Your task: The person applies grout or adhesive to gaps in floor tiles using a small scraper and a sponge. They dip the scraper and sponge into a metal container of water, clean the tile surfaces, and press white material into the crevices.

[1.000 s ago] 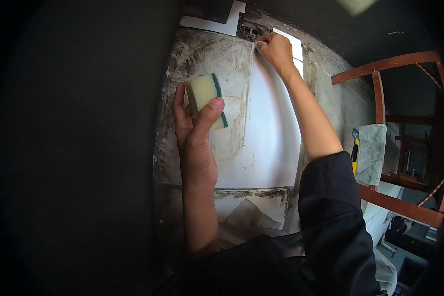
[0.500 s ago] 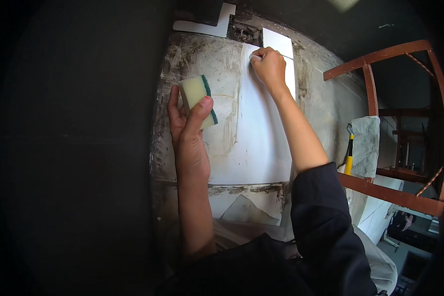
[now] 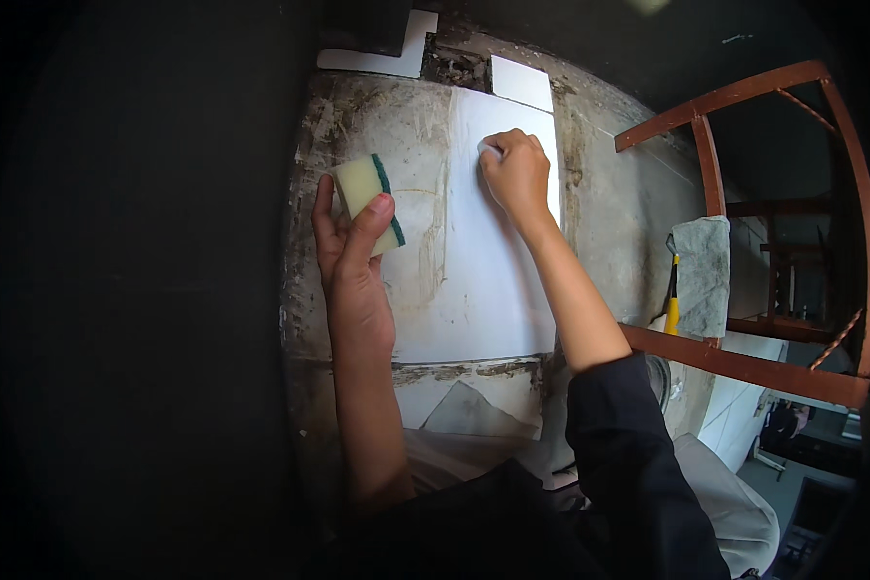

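My left hand (image 3: 357, 266) grips a cream sponge (image 3: 358, 184) with a green scouring side, held up above the stained grey surface (image 3: 411, 232). The thumb presses across the sponge's lower part. My right hand (image 3: 518, 179) is closed with its fingertips around a small white piece (image 3: 486, 148), mostly hidden, so its kind does not show. It is against the upper part of a smooth white panel (image 3: 483, 309). Dark grime and scrape marks cover the grey area beside the panel.
At the right stands a reddish-brown metal frame (image 3: 708, 164) with a grey cloth (image 3: 703, 275) draped on it. A yellow-handled tool (image 3: 673, 307) hangs beside the cloth. A smaller white panel (image 3: 520, 84) adjoins the far end, near a broken dark gap (image 3: 457, 68).
My right hand has slid down the white panel toward me with the white piece. The left hand still holds the sponge; the whole view has shifted slightly.
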Available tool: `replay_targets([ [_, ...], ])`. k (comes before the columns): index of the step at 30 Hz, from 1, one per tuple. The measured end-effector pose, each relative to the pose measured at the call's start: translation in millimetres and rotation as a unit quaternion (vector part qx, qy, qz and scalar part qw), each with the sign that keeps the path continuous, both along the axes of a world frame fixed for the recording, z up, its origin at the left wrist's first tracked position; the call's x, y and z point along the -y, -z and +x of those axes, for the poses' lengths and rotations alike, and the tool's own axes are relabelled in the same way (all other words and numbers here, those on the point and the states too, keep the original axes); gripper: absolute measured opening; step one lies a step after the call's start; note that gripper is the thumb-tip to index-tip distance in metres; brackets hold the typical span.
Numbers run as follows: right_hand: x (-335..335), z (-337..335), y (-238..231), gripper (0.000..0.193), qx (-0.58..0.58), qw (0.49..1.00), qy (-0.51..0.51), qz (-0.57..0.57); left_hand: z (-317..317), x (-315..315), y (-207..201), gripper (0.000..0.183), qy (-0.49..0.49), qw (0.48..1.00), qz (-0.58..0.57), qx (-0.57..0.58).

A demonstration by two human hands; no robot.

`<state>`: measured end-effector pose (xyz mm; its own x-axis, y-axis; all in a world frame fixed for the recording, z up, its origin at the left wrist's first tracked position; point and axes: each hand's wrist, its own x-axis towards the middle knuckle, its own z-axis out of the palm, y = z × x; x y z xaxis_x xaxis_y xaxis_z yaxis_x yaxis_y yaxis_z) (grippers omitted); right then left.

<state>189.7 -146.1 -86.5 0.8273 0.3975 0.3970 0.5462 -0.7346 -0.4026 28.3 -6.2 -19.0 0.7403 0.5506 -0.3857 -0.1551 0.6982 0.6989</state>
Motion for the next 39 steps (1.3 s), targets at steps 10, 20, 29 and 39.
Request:
replay_targets([
  [10,33.1,-105.0,2.3,0.022,-0.006,0.998,-0.057,0.007,-3.0,-9.1,2.4,0.082,-0.017,1.000,-0.001,-0.001],
  [20,33.0,-138.5,-4.1,0.025,-0.046,0.998,-0.039,0.003,-1.4,-10.5,0.5,0.079,-0.022,1.000,0.002,-0.018],
  [29,27.3,-99.5,-10.1,0.024,-0.034,0.999,0.023,0.003,-1.1,-0.8,-0.2,0.080,0.002,0.999,0.022,-0.028],
  [39,63.1,-167.8,-5.6,0.025,-0.020,1.000,-0.002,0.005,-4.2,-1.1,3.2,0.081,0.001,0.998,0.039,-0.043],
])
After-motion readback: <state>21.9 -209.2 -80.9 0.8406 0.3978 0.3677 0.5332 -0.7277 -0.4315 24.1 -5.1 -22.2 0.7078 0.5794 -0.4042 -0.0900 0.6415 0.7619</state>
